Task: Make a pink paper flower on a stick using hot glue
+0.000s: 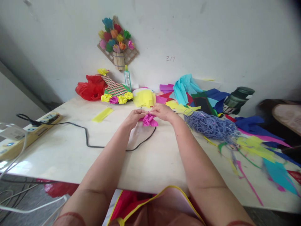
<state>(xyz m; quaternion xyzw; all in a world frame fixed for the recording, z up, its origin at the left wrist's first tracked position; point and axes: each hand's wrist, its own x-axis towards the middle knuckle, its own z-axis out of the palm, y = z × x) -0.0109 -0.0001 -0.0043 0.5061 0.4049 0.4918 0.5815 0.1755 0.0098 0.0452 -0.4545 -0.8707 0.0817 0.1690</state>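
Observation:
Both my hands meet over the middle of the white table [70,150]. My left hand [133,117] and my right hand [162,112] pinch the top of a crumpled pink paper flower [149,120], fingers closed on it from either side. The flower hangs just below my fingertips, close to the tabletop. A black cable [94,145] curves beneath it.
A bundle of blue-grey string [210,126] lies right of my right hand, among scattered coloured paper strips [263,147]. Yellow paper [144,98], a woven board with paper flowers [116,92], a red bag [91,87] and a dark jar [237,99] stand along the wall. A power strip [35,125] sits at left.

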